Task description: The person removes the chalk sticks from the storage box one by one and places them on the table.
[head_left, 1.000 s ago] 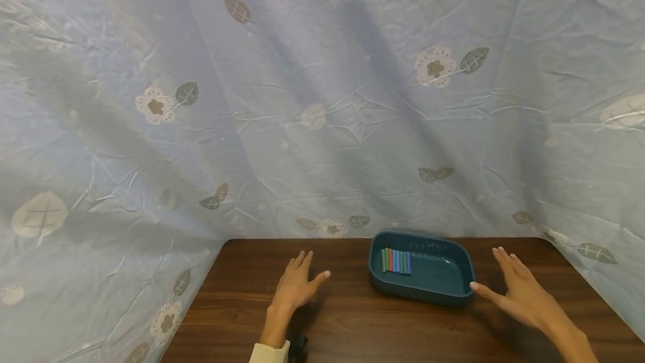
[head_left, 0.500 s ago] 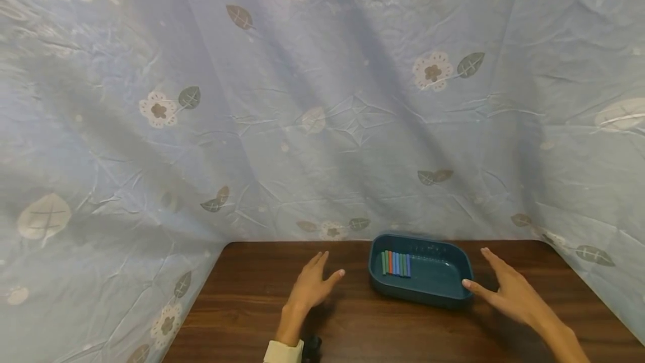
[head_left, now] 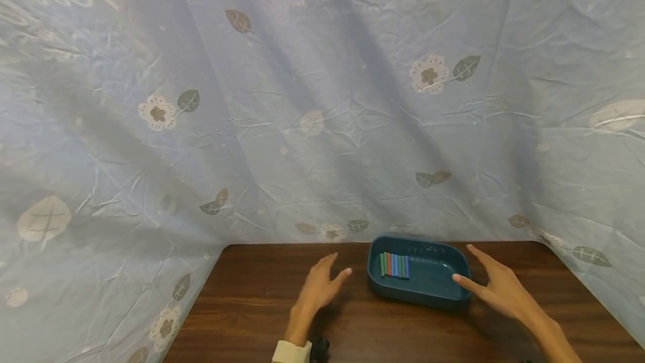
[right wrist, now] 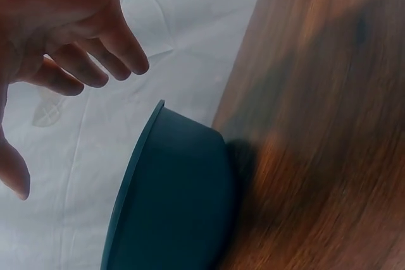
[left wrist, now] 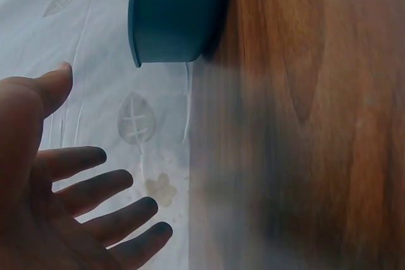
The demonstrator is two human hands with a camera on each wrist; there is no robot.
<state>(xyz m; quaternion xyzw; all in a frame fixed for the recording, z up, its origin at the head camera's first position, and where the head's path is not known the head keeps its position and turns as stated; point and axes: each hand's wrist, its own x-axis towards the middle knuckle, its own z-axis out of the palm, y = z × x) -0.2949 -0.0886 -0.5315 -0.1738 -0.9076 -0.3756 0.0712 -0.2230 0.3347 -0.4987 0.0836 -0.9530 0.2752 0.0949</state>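
A dark teal rectangular tray (head_left: 433,290) with rounded corners stands on the table. Inside it, along the left side, several thin coloured sticks (head_left: 395,266) in green, red and blue lie side by side; their exact kind cannot be told. My left hand (head_left: 318,287) is left of the tray, apart from it, fingers extended and holding nothing. On the other side my right hand (head_left: 504,290) hovers by the tray's right end, its thumb over the rim in the head view. The right wrist view shows a gap between those fingertips (right wrist: 136,64) and the tray wall (right wrist: 177,188).
The dark wooden table (head_left: 242,307) ends at the back against a pale blue curtain (head_left: 322,184) printed with leaves and flowers. A small black object (head_left: 319,347) sits beside the left wrist, next to a cream cuff (head_left: 292,352).
Both hands have moved inward toward the tray, the left one rightward and the right one leftward. The tray and sticks keep their places on the table.
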